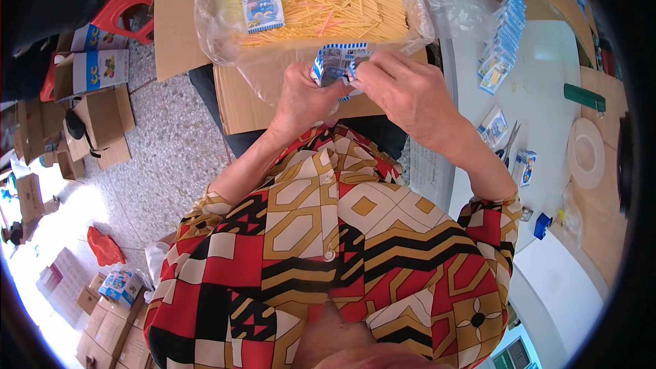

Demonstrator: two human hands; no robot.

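A small blue-and-white packet (336,60) is held upright in front of me, over the near edge of an open cardboard box (249,99). My left hand (305,99) grips its lower left side, the thumb across its front. At its right side my right hand (404,89) pinches the edge with bent fingers, which partly hide it. Inside the box, a clear plastic bag (213,10) is filled with thin yellow sticks (342,0), a few of them pink or green. Another flat packet (262,5) lies on top of the sticks at the left.
On the white table (471,82) at the right are an overlapping row of packets (502,41), scissors (510,143), a green stapler-like tool (585,97), a tape roll (586,153) and a small blue object (542,225). A red stool (126,7) and cardboard boxes (99,123) stand on the left floor.
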